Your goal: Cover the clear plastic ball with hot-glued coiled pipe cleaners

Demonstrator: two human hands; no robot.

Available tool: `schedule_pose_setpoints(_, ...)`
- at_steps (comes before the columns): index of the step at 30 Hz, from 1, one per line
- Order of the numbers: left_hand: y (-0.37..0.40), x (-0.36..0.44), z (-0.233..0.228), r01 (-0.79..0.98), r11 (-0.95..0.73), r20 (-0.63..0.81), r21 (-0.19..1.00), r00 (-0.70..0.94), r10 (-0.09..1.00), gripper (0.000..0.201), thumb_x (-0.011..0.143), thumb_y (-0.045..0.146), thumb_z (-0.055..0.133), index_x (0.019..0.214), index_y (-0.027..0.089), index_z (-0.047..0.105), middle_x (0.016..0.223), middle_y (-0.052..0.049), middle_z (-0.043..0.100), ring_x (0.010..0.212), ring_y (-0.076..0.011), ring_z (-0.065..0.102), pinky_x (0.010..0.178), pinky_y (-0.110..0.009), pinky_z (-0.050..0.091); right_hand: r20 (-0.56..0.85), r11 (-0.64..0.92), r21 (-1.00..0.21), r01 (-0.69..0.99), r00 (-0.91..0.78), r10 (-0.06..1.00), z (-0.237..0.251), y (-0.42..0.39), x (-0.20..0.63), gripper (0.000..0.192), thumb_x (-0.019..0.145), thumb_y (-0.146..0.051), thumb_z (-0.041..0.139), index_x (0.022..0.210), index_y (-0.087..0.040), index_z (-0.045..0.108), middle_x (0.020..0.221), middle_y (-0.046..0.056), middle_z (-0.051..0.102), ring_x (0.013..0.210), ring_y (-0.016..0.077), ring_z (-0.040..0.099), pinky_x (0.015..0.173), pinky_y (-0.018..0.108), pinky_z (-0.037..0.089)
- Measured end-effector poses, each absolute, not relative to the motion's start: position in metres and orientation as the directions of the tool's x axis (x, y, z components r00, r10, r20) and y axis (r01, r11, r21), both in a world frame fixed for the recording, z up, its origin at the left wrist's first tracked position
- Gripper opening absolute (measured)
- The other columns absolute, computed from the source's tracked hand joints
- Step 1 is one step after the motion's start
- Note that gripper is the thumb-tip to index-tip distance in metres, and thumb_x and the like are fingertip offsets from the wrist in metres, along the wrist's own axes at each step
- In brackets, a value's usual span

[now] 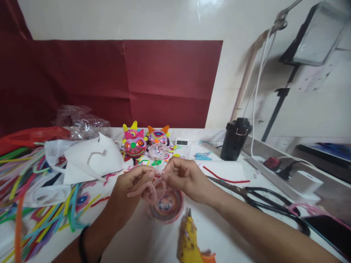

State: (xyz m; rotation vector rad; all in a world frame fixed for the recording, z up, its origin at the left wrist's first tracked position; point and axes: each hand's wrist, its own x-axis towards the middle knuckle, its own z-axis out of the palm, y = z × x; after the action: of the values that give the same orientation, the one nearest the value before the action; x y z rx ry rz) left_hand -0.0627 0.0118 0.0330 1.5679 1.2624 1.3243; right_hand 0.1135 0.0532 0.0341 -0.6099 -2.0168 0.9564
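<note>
Over the middle of the table, my left hand (126,191) and my right hand (189,179) meet, fingertips closed on a pale pink pipe cleaner (151,190). Its fuzzy length hangs in bent loops below my fingers; the part right between the fingertips is small and blurred. Beneath my hands lies a round piece (171,212) with coiled rings of pink, blue and orange, partly covered by the pipe cleaner and fingers. A yellow glue gun (189,237) points its metal nozzle away from me, just right of that round piece.
Colourful pipe cleaners (52,219) and cut white paper (93,160) crowd the left. Two horned, coiled faces (135,145) stand behind my hands, near a small digital clock (182,142). On the right are black-handled scissors (263,197), a black cup (236,140), a power strip (279,179) and a phone (329,233).
</note>
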Motion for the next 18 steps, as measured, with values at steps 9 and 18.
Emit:
schedule_pose_setpoints(9,0.013,-0.068,0.028,-0.187,0.099,-0.026,0.977,0.358,0.934,0.021,0.078,0.036,0.070,0.071,0.016,0.070,0.063,0.002,0.059,0.057,-0.0085,0.049,0.056,-0.019,0.041,0.750,0.850,0.116,0.515,-0.606,0.265,0.038,0.076,0.141,0.019,0.094,-0.013,0.041,0.082,-0.017,0.055,0.073,0.007,0.065,0.067,0.0184,0.057,0.064,0.030,0.042)
schedule_pose_setpoints(18,0.014,-0.064,0.032,-0.154,0.086,-0.034,0.984,0.312,0.950,0.024,0.078,0.040,0.066,0.065,0.020,0.065,0.048,0.006,0.037,0.045,-0.0102,0.035,0.049,-0.024,0.038,0.780,0.765,0.096,0.637,-0.525,0.340,0.044,0.099,0.167,0.014,0.093,-0.015,0.042,0.084,-0.019,0.052,0.071,0.006,0.065,0.063,0.0187,0.059,0.060,0.028,0.042)
